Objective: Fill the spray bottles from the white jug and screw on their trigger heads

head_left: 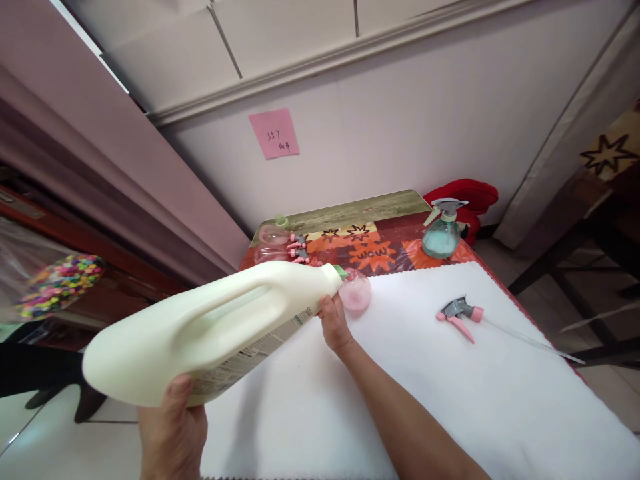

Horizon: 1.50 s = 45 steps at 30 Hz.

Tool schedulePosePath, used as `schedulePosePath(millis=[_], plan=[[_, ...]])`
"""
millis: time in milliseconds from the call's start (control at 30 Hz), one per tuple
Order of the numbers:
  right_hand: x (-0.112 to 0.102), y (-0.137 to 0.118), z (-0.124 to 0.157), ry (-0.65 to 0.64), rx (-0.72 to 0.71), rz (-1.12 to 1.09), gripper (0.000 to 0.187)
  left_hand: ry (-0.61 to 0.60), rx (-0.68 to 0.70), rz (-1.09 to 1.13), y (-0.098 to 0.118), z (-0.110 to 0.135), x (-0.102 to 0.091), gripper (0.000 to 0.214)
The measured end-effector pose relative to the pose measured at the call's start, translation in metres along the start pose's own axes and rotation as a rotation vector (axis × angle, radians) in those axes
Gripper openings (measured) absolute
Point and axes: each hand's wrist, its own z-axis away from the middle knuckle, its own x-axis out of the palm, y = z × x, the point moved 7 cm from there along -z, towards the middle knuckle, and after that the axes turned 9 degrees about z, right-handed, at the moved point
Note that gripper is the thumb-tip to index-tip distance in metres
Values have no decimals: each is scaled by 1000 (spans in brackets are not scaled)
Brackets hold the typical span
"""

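Observation:
A large cream-coloured jug [215, 327] with a moulded handle is tipped on its side above the table, its neck pointing right. My left hand [175, 420] supports the base end from below, thumb on the side. Close to the neck, my right hand [334, 323] grips the jug with curled fingers. The green spout [341, 272] hangs over a round pink bottle [356, 293], whose top is partly hidden by the jug. Whether liquid is flowing I cannot make out. A grey and pink spray head [457, 315] with a long clear tube lies on the white cloth.
A green spray bottle [442, 233] stands at the table's back right, beside a red object [473, 200]. Two pink spray bottles [273, 243] lie at the back left. White cloth [400, 387] covers the front. A pink note [274, 133] is on the wall.

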Motion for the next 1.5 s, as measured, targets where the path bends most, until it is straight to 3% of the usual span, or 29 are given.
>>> schedulePosePath(millis=[300,1500], plan=[[0,1,0,11,1,-28,56,24,-18,-22,-1,0,-3,61],[-3,-2,0,49,-12,39,55,36,-11,-47,-5,-4,-6,58]])
